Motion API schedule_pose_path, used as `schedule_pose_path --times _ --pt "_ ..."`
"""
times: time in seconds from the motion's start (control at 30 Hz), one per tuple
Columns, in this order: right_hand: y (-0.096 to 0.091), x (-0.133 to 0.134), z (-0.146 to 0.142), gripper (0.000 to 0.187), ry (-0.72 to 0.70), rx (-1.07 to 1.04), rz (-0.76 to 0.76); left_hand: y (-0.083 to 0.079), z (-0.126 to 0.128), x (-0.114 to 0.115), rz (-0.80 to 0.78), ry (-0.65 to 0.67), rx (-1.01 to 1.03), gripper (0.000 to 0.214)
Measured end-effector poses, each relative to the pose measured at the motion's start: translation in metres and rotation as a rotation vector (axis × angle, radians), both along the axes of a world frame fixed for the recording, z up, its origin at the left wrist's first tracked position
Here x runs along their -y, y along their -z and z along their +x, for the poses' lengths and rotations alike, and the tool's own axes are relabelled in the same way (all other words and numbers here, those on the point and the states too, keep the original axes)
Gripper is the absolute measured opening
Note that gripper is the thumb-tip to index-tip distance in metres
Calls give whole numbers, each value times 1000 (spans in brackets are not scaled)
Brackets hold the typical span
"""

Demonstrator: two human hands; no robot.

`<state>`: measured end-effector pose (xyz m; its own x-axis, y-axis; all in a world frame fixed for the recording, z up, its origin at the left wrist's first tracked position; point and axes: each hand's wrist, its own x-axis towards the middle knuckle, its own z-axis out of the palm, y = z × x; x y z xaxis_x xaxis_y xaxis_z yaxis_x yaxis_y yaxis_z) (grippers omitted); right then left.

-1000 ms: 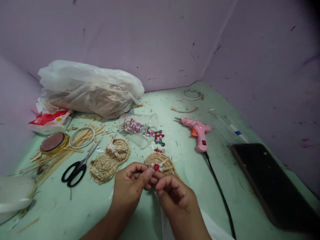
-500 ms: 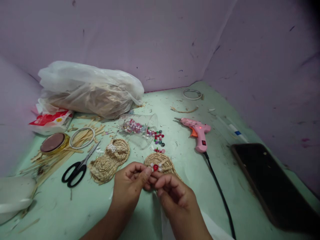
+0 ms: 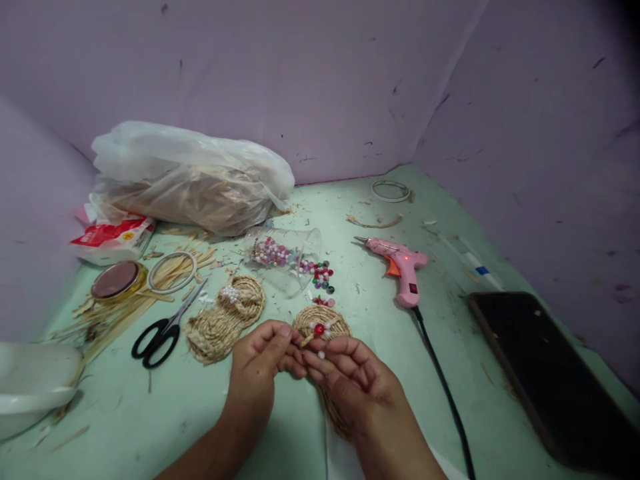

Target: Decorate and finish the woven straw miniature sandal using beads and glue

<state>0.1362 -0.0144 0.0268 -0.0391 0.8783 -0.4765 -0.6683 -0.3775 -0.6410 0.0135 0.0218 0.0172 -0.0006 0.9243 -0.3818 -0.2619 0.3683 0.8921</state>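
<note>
A small woven straw slipper (image 3: 323,315) is in front of me, with a red bead (image 3: 319,329) between white beads on its strap. My left hand (image 3: 263,363) is closed on the slipper at the left end of the strap. My right hand (image 3: 367,393) lies over its lower part, fingers curled, with a small white bead (image 3: 321,355) at the fingertips. Its hold on the slipper is partly hidden. To the left rests a matching woven slipper (image 3: 223,327) topped with a cluster of white beads.
Beads (image 3: 273,252) spill from a tipped clear cup (image 3: 307,250) behind the slippers. On the right are a pink glue gun (image 3: 400,263) with a black cord and a dark phone (image 3: 545,373). Scissors (image 3: 167,333), straw strips (image 3: 123,313) and a plastic bag (image 3: 195,180) occupy the left.
My right hand has turned and its fingers have loosened, bringing a white bead into sight at the fingertips. More of the slipper shows below. The whole view has shifted slightly.
</note>
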Motion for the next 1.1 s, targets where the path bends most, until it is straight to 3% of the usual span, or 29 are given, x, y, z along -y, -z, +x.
schedule_pose_path --times 0.27,0.4,0.47,0.53,0.57,0.63,0.73,0.97,1.03,1.1 --pt "-10 -1 17 26 -49 -122 -109 3 -1 1 22 56 -113 18" --pt "-13 -1 17 25 -34 -126 -130 1 2 5 66 -18 -260 17" --pt "-13 0 17 24 -36 -133 -132 -3 3 9 177 -151 -389 16" --pt "-13 1 17 23 -46 -147 -135 -7 2 15 392 -210 -572 10" --pt "-12 2 17 23 -56 -156 -136 -8 2 18 513 -167 -674 9" --pt "-11 3 18 23 -85 -177 -124 -11 0 23 720 50 -843 12" --pt "-8 5 19 23 -152 -179 -76 -10 -1 30 880 320 -998 18" --pt "-1 14 15 31 -309 -75 -14 0 1 37 1037 404 -1102 21" --pt "-6 16 19 37 -347 -33 7 1 0 37 988 426 -1074 20" --pt "-15 14 33 40 -399 133 36 0 0 38 842 445 -1025 17"
